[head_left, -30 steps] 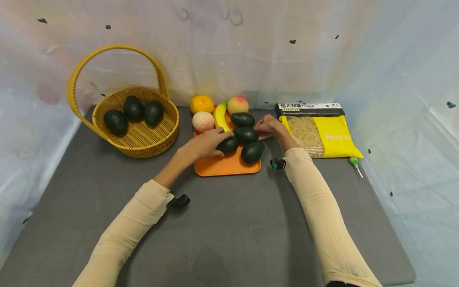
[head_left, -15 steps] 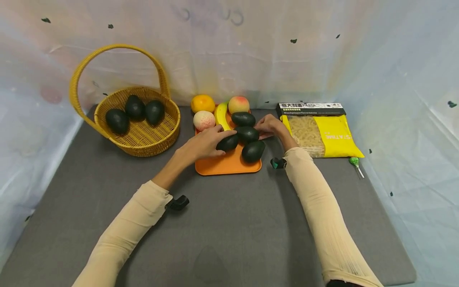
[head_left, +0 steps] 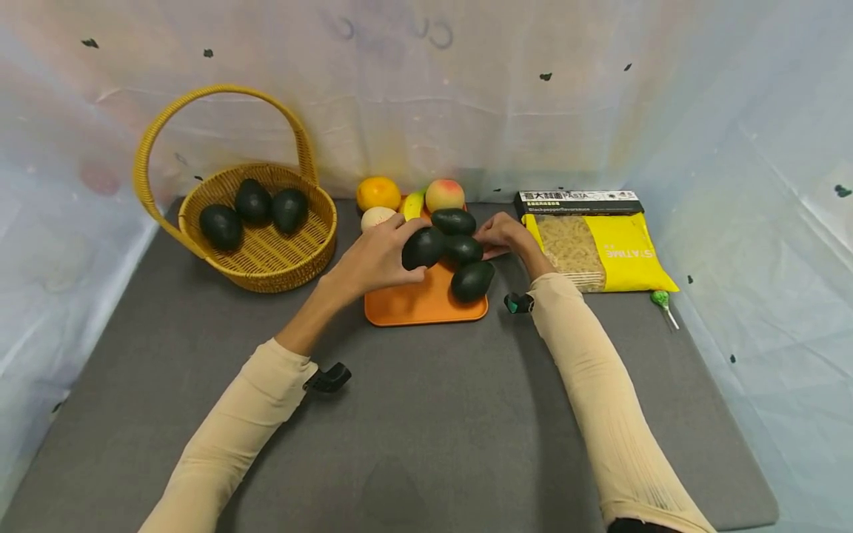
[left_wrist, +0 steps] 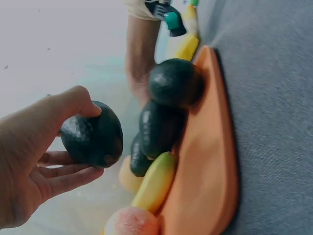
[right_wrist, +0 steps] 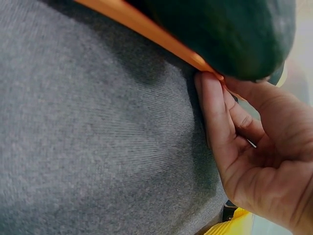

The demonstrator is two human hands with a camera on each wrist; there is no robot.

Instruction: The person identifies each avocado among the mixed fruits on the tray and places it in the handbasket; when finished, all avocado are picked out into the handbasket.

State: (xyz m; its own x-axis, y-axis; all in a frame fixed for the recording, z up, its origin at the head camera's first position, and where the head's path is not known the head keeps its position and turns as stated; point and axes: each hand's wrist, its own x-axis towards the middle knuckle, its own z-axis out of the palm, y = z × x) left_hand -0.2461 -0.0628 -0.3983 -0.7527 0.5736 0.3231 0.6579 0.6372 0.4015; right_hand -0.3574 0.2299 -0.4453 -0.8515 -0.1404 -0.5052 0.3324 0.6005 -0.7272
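In my left hand (head_left: 373, 255) is a dark green avocado (head_left: 422, 248), gripped between thumb and fingers. The left wrist view shows that avocado (left_wrist: 90, 137) raised clear of the orange tray (left_wrist: 198, 186). My right hand (head_left: 503, 234) pinches the right rim of the tray (head_left: 413, 309), thumb above and fingers below, as the right wrist view shows. Three more avocados lie on the tray: one at the back (head_left: 455, 220), a middle avocado (head_left: 464, 250) and a front avocado (head_left: 472, 282). A banana (head_left: 414, 204) lies behind, partly covered by the left hand.
A wicker basket (head_left: 266, 281) with a tall handle stands at left, three avocados inside. An orange (head_left: 378, 193), a pale peach (head_left: 377, 216) and a red-tinged peach (head_left: 445, 195) sit at the tray's back. Right of it lie a black pasta box (head_left: 580, 202), yellow pasta bag (head_left: 626, 255) and lollipop (head_left: 661, 299).
My left hand has lifted its avocado up off the tray, now overlapping the middle avocado in the head view. The right hand has stayed at the tray's rim.
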